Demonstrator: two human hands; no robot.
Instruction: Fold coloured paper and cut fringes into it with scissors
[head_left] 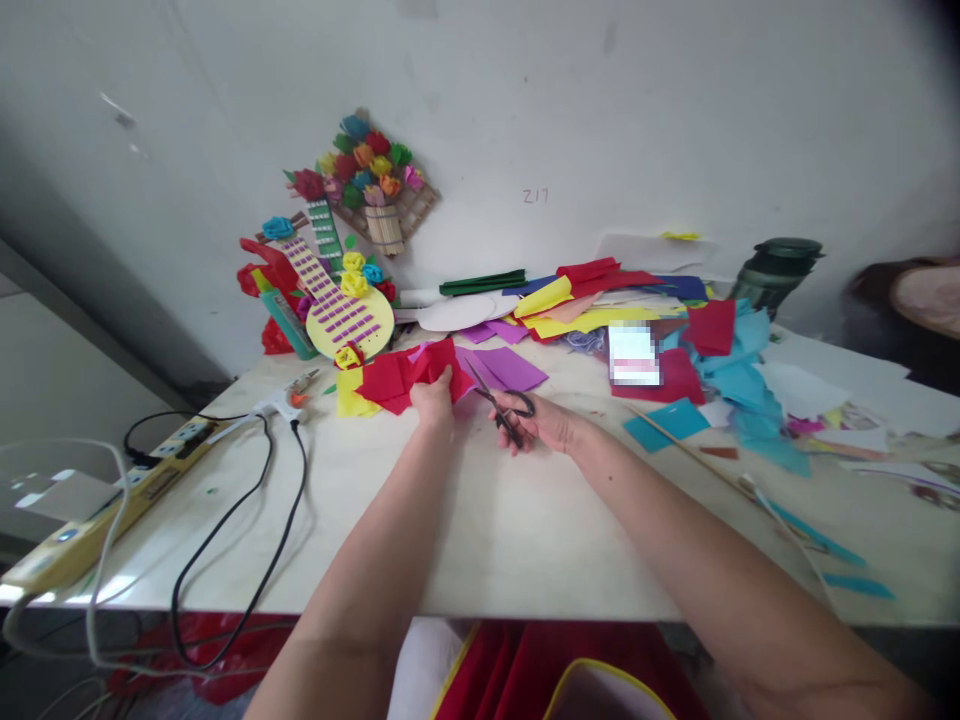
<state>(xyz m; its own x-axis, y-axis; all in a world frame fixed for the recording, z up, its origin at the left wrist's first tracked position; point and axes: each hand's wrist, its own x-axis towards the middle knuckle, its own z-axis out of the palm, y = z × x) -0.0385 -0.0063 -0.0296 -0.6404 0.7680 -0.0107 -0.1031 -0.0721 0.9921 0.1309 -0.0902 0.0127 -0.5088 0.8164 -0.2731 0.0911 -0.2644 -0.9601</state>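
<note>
My left hand (pixel 433 397) pinches a folded sheet of red paper (pixel 391 377) between thumb and fingers, over the middle of the table. Just right of it, my right hand (pixel 523 420) grips a pair of dark-handled scissors (pixel 514 405), fingers through the loops. The scissor blades point up and left, close to the right edge of the red paper; whether they touch it I cannot tell. Purple paper (pixel 510 368) lies flat behind the blades. A piece of yellow paper (pixel 355 392) shows under the left side of the red paper.
A glue gun (pixel 281 405) with a black cord lies at left beside a yellow power strip (pixel 150 490). Paper-flower crafts (pixel 351 315) and a green glue bottle (pixel 285 318) stand behind. Coloured paper (pixel 577 300) is piled along the wall. At right are blue scraps (pixel 667 424), a stick (pixel 686 450) and a dark-lidded container (pixel 776 275).
</note>
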